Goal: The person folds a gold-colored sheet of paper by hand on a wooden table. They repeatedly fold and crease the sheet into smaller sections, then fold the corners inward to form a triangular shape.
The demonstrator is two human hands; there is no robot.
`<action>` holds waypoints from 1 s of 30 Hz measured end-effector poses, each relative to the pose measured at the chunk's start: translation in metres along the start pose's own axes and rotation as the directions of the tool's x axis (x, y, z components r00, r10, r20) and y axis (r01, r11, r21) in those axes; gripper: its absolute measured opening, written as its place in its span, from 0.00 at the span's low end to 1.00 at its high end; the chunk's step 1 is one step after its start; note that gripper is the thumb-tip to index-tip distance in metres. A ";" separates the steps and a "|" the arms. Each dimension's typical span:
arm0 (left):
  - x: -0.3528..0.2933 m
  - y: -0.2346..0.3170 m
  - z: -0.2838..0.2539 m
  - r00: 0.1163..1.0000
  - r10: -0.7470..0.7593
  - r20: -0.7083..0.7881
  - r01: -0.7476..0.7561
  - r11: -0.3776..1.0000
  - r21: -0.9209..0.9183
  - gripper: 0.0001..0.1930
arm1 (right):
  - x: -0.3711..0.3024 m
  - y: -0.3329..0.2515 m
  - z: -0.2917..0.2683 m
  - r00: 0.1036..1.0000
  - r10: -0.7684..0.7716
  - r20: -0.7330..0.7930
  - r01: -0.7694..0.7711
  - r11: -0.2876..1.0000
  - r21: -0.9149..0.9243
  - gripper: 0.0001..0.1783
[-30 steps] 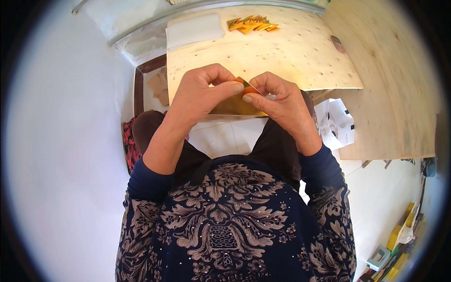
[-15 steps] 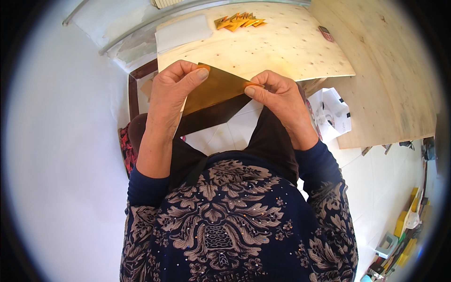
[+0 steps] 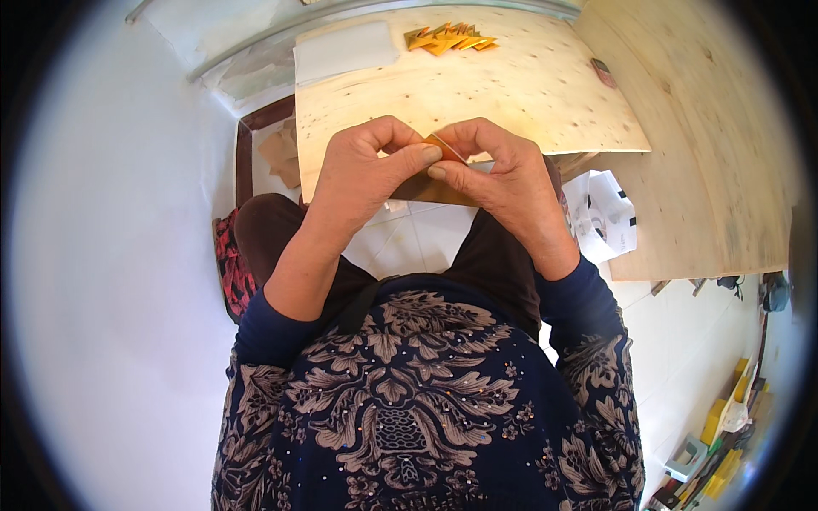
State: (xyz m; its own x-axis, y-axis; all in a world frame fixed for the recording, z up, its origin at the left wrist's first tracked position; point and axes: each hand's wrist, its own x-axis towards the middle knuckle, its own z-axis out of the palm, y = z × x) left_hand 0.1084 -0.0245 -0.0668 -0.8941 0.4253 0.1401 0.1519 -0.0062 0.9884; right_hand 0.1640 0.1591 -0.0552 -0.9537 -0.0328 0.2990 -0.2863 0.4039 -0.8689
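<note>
A sheet of shiny gold paper [image 3: 434, 188] is held over my lap, just off the near edge of the wooden table. My left hand [image 3: 362, 175] pinches it between thumb and fingers. Close beside it, my right hand [image 3: 504, 177] pinches the same sheet, the two thumbs almost meeting. Between the fingertips a corner of the paper stands up, showing an orange-gold face and a pale edge. My hands cover much of the sheet, so its full outline is hidden.
On the plywood table [image 3: 511, 98] lie a pile of folded gold paper pieces [image 3: 449, 39], a stack of white sheets [image 3: 345, 51] and a phone [image 3: 603, 73]. A white plastic bag [image 3: 607, 223] stands below its right side. Yellow items [image 3: 724, 409] line the floor at the lower right.
My hands have come together from opposite ends of the paper's edge. The sheet, spread out before, is now gathered between my fingertips. The view has shifted slightly.
</note>
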 end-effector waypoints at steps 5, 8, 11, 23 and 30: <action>0.000 -0.001 -0.024 0.992 0.098 0.075 -0.113 0.965 0.236 0.18 | 0.005 0.008 -0.004 0.999 0.051 -0.020 -0.046 0.981 0.188 0.08; -0.004 -0.001 -0.043 0.979 -0.003 0.202 -0.078 0.918 0.390 0.22 | 0.011 0.017 -0.015 0.991 0.126 -0.036 -0.106 0.931 0.349 0.06; -0.007 -0.006 -0.043 0.989 -0.023 0.144 -0.034 0.922 0.385 0.17 | 0.014 0.025 -0.019 0.988 0.147 -0.041 -0.115 0.894 0.433 0.07; -0.004 -0.011 -0.044 0.996 -0.080 0.034 0.061 0.923 0.380 0.09 | 0.020 0.043 -0.018 0.970 0.237 -0.051 -0.182 0.851 0.493 0.06; 0.047 -0.032 -0.071 0.757 0.652 0.032 -0.420 0.450 0.788 0.05 | 0.053 0.043 -0.003 0.981 -0.159 -0.115 0.179 0.966 0.188 0.06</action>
State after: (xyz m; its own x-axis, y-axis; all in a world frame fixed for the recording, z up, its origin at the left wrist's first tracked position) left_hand 0.0314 -0.0687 -0.0872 -0.5647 0.3467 0.7489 0.7762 0.5314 0.3393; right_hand 0.1015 0.1774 -0.0755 -0.8789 0.0083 0.4769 -0.4645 0.2119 -0.8598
